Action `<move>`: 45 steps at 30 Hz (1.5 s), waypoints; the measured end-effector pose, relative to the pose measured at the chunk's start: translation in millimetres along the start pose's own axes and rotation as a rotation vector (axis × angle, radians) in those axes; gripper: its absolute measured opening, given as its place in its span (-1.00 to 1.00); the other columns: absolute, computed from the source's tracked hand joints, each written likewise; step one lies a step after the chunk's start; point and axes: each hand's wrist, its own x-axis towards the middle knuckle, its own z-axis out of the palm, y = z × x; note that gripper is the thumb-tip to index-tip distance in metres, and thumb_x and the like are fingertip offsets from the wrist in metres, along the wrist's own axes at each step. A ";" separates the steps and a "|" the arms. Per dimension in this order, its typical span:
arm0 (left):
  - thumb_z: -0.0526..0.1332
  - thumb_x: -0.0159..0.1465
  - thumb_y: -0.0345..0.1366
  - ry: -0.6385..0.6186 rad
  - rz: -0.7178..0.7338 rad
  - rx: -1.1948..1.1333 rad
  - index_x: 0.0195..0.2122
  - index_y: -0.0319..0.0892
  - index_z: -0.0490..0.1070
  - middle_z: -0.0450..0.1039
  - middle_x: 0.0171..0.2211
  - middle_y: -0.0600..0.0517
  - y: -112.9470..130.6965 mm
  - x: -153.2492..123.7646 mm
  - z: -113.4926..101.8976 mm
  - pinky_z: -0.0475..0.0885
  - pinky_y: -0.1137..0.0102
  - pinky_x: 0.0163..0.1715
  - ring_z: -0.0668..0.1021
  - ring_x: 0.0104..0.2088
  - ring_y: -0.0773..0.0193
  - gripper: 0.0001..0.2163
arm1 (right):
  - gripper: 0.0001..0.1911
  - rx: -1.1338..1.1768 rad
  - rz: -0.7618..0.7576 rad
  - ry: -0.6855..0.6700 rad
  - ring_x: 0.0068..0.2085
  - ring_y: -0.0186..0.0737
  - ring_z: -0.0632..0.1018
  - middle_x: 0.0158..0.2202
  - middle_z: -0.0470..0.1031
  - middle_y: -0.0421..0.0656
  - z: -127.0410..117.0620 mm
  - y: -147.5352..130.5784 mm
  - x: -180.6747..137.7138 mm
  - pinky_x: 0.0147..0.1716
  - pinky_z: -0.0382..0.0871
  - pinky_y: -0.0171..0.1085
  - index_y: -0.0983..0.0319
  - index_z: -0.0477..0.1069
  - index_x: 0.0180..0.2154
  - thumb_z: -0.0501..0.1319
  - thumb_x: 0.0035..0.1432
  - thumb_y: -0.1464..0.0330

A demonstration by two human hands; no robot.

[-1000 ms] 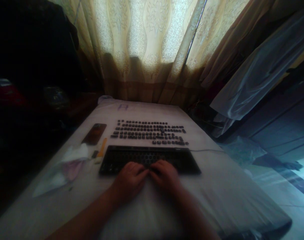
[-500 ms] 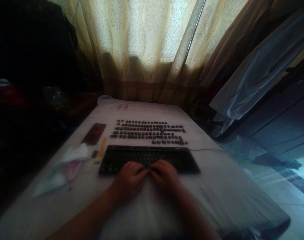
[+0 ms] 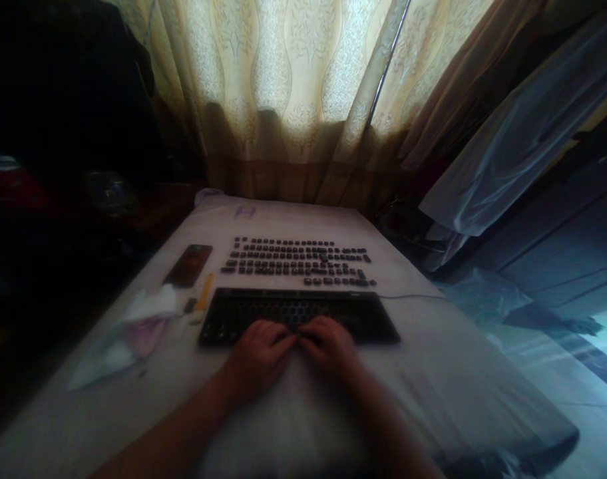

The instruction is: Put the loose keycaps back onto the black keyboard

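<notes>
A black keyboard (image 3: pixel 268 313) lies flat on the cloth-covered table, its lower middle covered by my hands. My left hand (image 3: pixel 261 349) rests over the front edge, fingers curled and thumb pointing inward. Mirroring it from the other side, my right hand (image 3: pixel 328 342) has its fingers bent at the same edge. The fingertips of both nearly meet at the keyboard's middle; anything small between them is hidden in shadow and blur. Beyond the keyboard, loose black keycaps (image 3: pixel 293 256) are laid out in several rows.
A dark phone (image 3: pixel 188 266) lies at the left, near a yellow tool (image 3: pixel 203 293) and a small dark piece (image 3: pixel 190 305). A crumpled white plastic bag (image 3: pixel 128 339) sits closer to me. The keyboard's cable (image 3: pixel 413 297) runs right. Curtains (image 3: pixel 303 100) hang behind the table.
Both hands stay at the same place on the keyboard's front edge. Only a very slight shift of the view shows; the keycaps and other things lie as before.
</notes>
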 end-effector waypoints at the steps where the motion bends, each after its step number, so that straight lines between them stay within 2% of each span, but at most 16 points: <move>1: 0.12 0.35 -0.36 0.000 0.001 0.000 0.01 -0.19 0.50 0.50 -0.14 -0.13 0.4 0.2 -0.2 0.49 0.10 -0.11 0.51 -0.14 0.05 -0.74 | -0.81 0.002 -0.001 -0.002 -0.21 -0.18 0.59 -0.28 0.61 -0.13 0.1 0.2 0.1 -0.17 0.46 -0.25 0.14 0.63 -0.20 0.28 0.14 0.42; 11: 0.13 0.35 -0.36 -0.002 0.005 0.009 0.00 -0.19 0.49 0.51 -0.14 -0.12 -0.4 0.6 0.3 0.49 0.13 -0.12 0.52 -0.15 0.06 -0.75 | -0.80 -0.024 -0.003 -0.017 -0.22 -0.18 0.59 -0.28 0.61 -0.14 1.6 3.5 1.1 -0.19 0.47 -0.25 0.10 0.64 -0.20 0.29 0.14 0.40; 26: 0.11 0.37 -0.34 0.001 0.004 0.033 -0.02 -0.19 0.49 0.50 -0.13 -0.11 0.4 1.1 0.8 0.48 0.13 -0.11 0.51 -0.14 0.07 -0.76 | -0.79 -0.123 -0.038 -0.033 -0.22 -0.15 0.58 -0.27 0.59 -0.10 -0.6 -1.5 -0.3 -0.21 0.46 -0.24 0.14 0.64 -0.16 0.27 0.19 0.38; 37: 0.09 0.38 -0.35 0.008 0.004 0.052 -0.03 -0.19 0.49 0.50 -0.13 -0.11 1.3 0.6 4.7 0.46 0.13 -0.10 0.50 -0.15 0.08 -0.76 | -0.77 -0.262 -0.117 -0.021 -0.26 -0.17 0.53 -0.28 0.56 -0.09 4.3 1.3 -4.9 -0.26 0.37 -0.26 0.13 0.61 -0.12 0.22 0.25 0.39; 45: 0.10 0.37 -0.35 0.012 -0.001 0.069 -0.08 -0.18 0.52 0.50 -0.12 -0.11 1.7 0.8 5.9 0.46 0.13 -0.10 0.50 -0.14 0.08 -0.79 | -0.84 -0.327 -0.164 0.007 -0.28 -0.17 0.48 -0.28 0.52 -0.08 10.5 1.6 -8.4 -0.27 0.33 -0.25 0.16 0.59 -0.19 0.24 0.23 0.38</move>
